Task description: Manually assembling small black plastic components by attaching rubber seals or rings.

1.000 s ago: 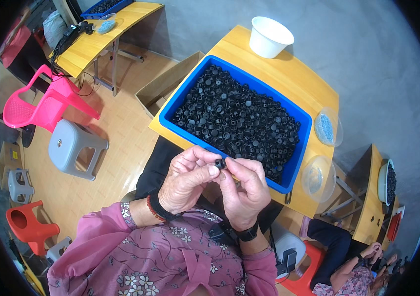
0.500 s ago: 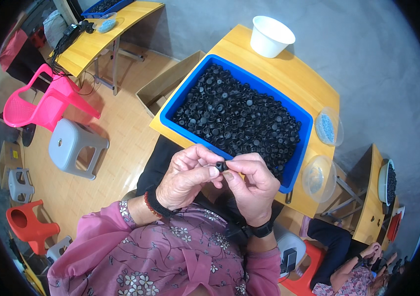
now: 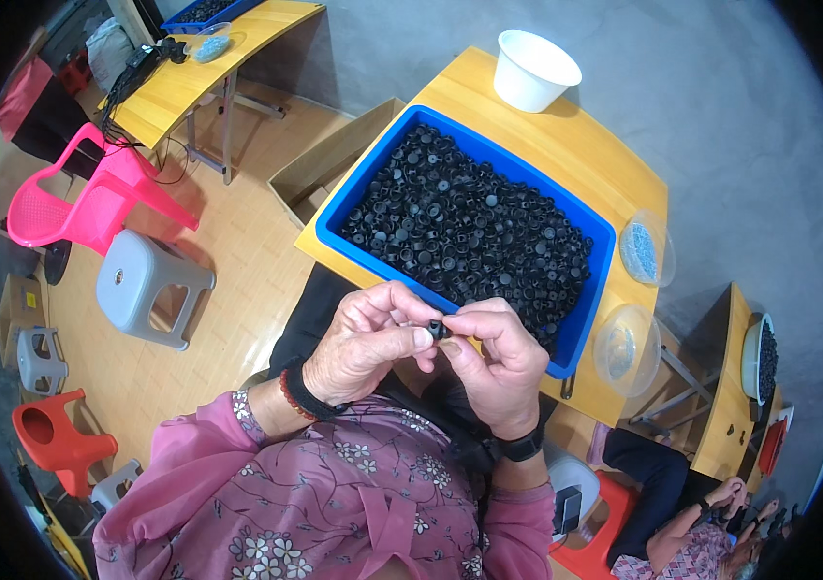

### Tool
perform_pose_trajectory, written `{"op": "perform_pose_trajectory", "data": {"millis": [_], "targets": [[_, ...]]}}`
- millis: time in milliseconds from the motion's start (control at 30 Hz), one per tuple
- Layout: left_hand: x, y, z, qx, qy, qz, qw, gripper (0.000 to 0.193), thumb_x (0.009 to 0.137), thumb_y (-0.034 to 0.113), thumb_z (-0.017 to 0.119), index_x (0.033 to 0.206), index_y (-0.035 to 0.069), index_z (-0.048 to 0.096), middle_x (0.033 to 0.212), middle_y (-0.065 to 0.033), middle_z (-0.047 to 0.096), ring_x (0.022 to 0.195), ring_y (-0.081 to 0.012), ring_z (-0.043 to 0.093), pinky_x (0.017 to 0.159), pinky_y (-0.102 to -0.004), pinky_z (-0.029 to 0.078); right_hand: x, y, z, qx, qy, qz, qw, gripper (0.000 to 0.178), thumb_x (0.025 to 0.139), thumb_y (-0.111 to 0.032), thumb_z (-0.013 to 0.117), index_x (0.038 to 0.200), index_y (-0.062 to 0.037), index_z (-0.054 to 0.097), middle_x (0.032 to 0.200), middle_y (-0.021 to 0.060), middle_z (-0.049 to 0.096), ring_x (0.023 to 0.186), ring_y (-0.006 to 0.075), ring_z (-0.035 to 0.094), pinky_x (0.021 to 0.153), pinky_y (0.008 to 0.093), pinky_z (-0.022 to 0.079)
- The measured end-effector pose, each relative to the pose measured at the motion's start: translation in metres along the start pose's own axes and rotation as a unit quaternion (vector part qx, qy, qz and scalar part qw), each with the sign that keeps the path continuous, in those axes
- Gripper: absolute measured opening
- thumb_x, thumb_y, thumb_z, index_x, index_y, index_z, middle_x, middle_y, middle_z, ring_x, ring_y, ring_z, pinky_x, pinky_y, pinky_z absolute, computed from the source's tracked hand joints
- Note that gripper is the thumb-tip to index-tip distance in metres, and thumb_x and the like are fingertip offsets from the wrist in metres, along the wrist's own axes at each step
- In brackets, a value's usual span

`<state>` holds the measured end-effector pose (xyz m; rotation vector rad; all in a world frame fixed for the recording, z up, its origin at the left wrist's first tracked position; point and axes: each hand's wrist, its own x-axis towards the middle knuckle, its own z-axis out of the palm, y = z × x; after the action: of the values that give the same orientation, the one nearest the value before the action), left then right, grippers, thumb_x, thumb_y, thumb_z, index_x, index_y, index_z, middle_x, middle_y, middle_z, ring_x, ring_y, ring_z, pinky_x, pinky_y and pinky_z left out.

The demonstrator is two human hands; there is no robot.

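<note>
Just in front of the blue tray (image 3: 387, 274), my left hand (image 3: 365, 338) pinches a small black plastic cap (image 3: 436, 330) between thumb and fingers. My right hand (image 3: 499, 362) is closed on the same cap from the other side, its thumb and forefinger tips pressed at it. Fingertips hide much of the cap, and whether the right fingers also hold a tiny piece is too small to tell. A heap of similar black caps (image 3: 470, 227) fills the tray.
The tray stands on a yellow wooden table (image 3: 615, 174) with a white bowl (image 3: 537, 72), a clear dish of small blue pieces (image 3: 642, 248) and another clear dish (image 3: 624, 353). A grey stool (image 3: 146, 285) and pink chair (image 3: 92, 193) stand left. A seated person (image 3: 663, 483) works at lower right.
Both hands stay together at almost the same spot. The cap has turned slightly and sits deeper between the fingertips.
</note>
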<state>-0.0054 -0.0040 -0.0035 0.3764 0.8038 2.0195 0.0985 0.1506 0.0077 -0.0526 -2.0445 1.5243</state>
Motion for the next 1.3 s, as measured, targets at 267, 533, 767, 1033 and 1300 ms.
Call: {"op": "perform_pose_trajectory", "data": {"millis": [267,533,767,1033,1300], "targets": [[0.0014,0.0019,0.004,-0.02,-0.005,0.006,1.0,0.012,0.092,-0.002,0.066,0.103,0.001,0.065,0.102,-0.0129,0.071,0.079,-0.0165,0.07,0.073,-0.0288,0.059,-0.0001,-0.0033,-0.0013,-0.014,-0.011,-0.004,1.0,0.019,0.084,0.002,0.073,0.102,-0.0013,0.066,0.099,0.0116,0.065,0.085,0.0201,0.067,0.072,0.0283,0.054],[0.0018,0.0026,0.0048,-0.01,-0.004,-0.006,1.0,0.014,0.09,-0.003,0.066,0.103,0.001,0.062,0.101,-0.0144,0.068,0.084,-0.0215,0.069,0.074,-0.0335,0.06,-0.0017,-0.004,0.0006,-0.004,0.002,-0.008,1.0,0.019,0.085,0.001,0.073,0.102,-0.0016,0.065,0.098,0.0113,0.065,0.084,0.0203,0.066,0.072,0.0282,0.054],[0.002,0.001,0.0029,-0.005,-0.007,0.005,1.0,0.011,0.093,0.0,0.066,0.103,0.001,0.065,0.099,-0.013,0.071,0.077,-0.0166,0.069,0.072,-0.0288,0.058,-0.0022,-0.0022,-0.0015,0.005,-0.006,-0.009,1.0,0.018,0.086,0.001,0.072,0.102,-0.0011,0.064,0.099,0.0112,0.065,0.085,0.0194,0.066,0.072,0.0276,0.053],[0.0024,0.0005,0.0014,-0.023,-0.025,-0.011,0.999,0.014,0.091,0.001,0.067,0.104,0.002,0.063,0.101,-0.0139,0.068,0.08,-0.0217,0.068,0.073,-0.0331,0.058,-0.0033,-0.0037,0.0006,0.035,0.006,0.015,0.999,0.017,0.087,0.0,0.072,0.102,-0.0003,0.064,0.099,0.011,0.065,0.083,0.0179,0.066,0.072,0.0275,0.054],[0.0025,-0.0008,0.0024,-0.012,-0.014,0.006,1.0,0.012,0.092,0.001,0.067,0.104,0.002,0.064,0.101,-0.0135,0.069,0.079,-0.0185,0.069,0.072,-0.0303,0.058,-0.0035,-0.0043,0.0042,-0.008,0.018,-0.011,1.0,0.019,0.086,0.002,0.072,0.102,-0.001,0.064,0.098,0.0112,0.065,0.082,0.019,0.066,0.07,0.0272,0.053]]}}
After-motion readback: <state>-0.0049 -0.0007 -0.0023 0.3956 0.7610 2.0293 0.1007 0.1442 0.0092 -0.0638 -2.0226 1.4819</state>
